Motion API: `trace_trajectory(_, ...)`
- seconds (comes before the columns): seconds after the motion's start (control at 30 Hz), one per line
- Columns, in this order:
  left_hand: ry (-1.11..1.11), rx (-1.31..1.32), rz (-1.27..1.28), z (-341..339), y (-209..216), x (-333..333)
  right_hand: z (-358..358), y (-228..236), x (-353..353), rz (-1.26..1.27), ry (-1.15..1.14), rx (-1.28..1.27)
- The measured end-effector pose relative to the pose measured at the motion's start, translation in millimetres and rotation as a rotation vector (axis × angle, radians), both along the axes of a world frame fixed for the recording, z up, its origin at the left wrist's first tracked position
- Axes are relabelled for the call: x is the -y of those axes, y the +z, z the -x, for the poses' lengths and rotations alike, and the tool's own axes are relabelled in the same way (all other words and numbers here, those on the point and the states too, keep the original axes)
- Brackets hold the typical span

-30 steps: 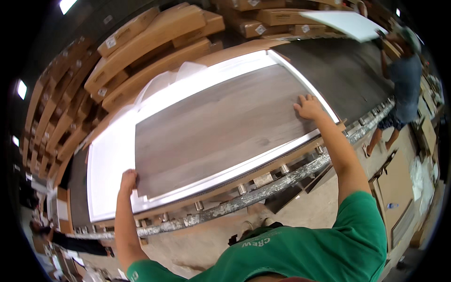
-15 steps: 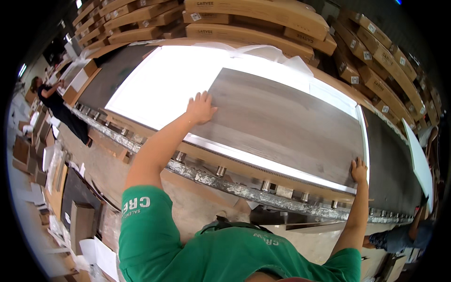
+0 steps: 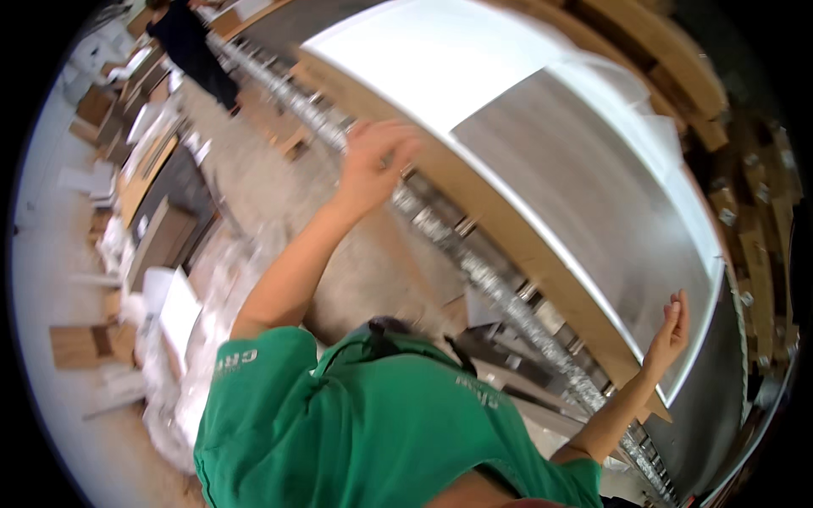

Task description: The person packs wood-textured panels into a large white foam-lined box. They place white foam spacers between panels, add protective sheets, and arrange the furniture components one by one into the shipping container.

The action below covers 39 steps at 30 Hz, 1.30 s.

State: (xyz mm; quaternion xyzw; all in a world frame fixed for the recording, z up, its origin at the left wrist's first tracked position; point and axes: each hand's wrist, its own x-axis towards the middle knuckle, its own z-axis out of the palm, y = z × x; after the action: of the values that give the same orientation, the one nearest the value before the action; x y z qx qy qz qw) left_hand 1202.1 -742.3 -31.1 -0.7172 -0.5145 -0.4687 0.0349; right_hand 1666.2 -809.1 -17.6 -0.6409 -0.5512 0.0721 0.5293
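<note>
A grey wood-grain panel (image 3: 584, 169) lies inside a shallow, white-lined cardboard box (image 3: 423, 63) on the roller conveyor. My left hand (image 3: 377, 161) is raised off the panel, over the conveyor's near rail. Motion blurs it, but its fingers look loosely bent and apart, with nothing in them. Above the panel's near right end, my right hand (image 3: 669, 334) has its fingers stretched out and holds nothing. Whether that hand touches the panel or the box's white rim is hard to tell.
The paint-spattered conveyor rail (image 3: 500, 275) crosses in front of me. Stacked cartons (image 3: 677, 51) stand beyond it. A person (image 3: 195, 55) in dark clothes stands at the far left. Clear plastic wrap (image 3: 229, 288) and leaning boards (image 3: 165, 237) are on the floor at left.
Both hands have come up off the panel. The left moved toward me, past the box's near edge. The view has swung left, so the conveyor now slants steeply.
</note>
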Motion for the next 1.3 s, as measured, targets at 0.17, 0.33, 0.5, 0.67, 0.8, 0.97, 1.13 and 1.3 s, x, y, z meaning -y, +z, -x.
trace_trajectory(0.17,0.784,0.475,0.658,135,-109,180,139,-4,26,-0.087,0.213,-0.194)
trace_trajectory(0.33,1.036,0.144,1.404,173,-171,328,271,-58,43,0.37,0.93,0.046)
trace_trajectory(0.5,0.621,0.213,1.679,197,-234,361,317,-145,59,0.694,1.376,0.347)
trace_trajectory(0.67,0.473,0.312,1.514,233,-263,336,334,-218,48,1.027,1.148,0.677)
trace_trajectory(0.8,0.702,0.736,1.066,262,-276,341,377,-251,6,1.164,1.158,0.88)
trace_trajectory(0.97,1.163,0.905,1.117,254,-309,422,469,-270,-60,1.138,1.332,1.13)
trace_trajectory(1.13,1.699,1.384,0.877,173,-302,481,590,-288,-133,1.009,1.559,1.51)
trace_trajectory(1.3,2.198,1.748,0.579,48,-283,471,771,-307,-157,0.68,1.78,2.023)
